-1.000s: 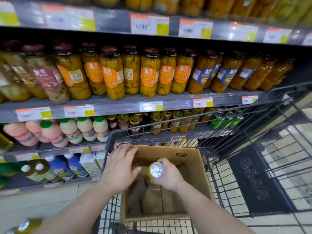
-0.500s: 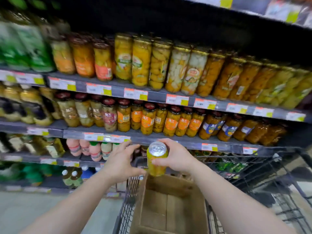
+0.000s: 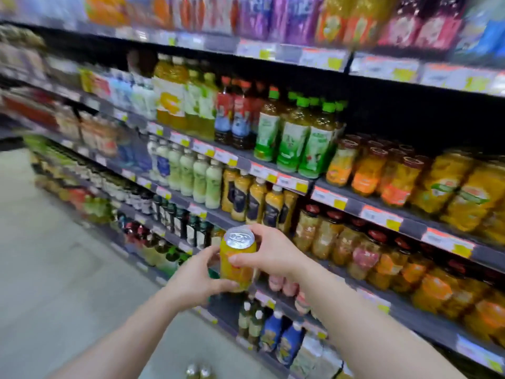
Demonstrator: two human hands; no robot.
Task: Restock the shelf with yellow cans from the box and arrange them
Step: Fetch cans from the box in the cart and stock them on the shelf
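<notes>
Both hands on one yellow can [image 3: 238, 262], held upright in mid-air, near centre, in front of the shelving [image 3: 352, 206] and not yet on any shelf. Right hand [image 3: 269, 258] wraps the upper body from the right, fingers clenched around it; left hand [image 3: 195, 281] cups the lower part, thumb across the front, also grasping the can. Two-hand hold likely steadies it and keeps the label facing out for placement (silver lid up, pull tab visible). Shelves to the right are packed with bottles [image 3: 293, 138] and fruit jars [image 3: 366, 170]; no open slot clearly visible, view is motion-blurred. The box is out of frame. Two small can tops [image 3: 199, 372] show at the bottom edge.
</notes>
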